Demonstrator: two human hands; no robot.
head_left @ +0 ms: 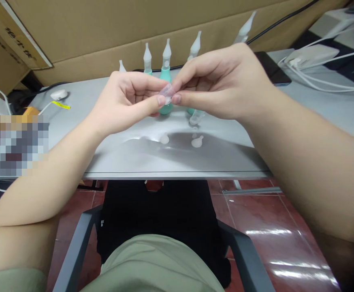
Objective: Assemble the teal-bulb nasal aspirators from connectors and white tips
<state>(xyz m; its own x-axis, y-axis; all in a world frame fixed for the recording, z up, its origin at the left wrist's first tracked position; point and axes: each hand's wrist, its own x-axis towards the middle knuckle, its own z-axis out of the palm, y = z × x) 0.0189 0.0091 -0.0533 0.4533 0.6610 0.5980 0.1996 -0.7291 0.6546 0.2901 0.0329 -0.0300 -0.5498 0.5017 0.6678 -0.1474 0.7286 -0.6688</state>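
Observation:
Above the desk, my left hand [125, 97] and my right hand [222, 83] meet fingertip to fingertip. Both pinch one small clear plastic tube piece [166, 90], which has a whitish round part at its lower end. Right behind it stands a teal squeeze bulb [165, 108] with a clear collar and a white pointed nozzle [167, 48], like a nasal aspirator. Below my right hand another clear tube piece [197, 117] lies on the desk. Nearer the front edge are a small white disc [164, 139] and a white tabbed disc [197, 142].
Several more nozzle-topped bulbs line the back, including a white nozzle [194, 44] partly behind my right hand. A cardboard wall [104, 36] closes off the rear. White cables [319, 81] and a dark flat device [272, 69] lie right; a white plug-like item [59, 95] sits left.

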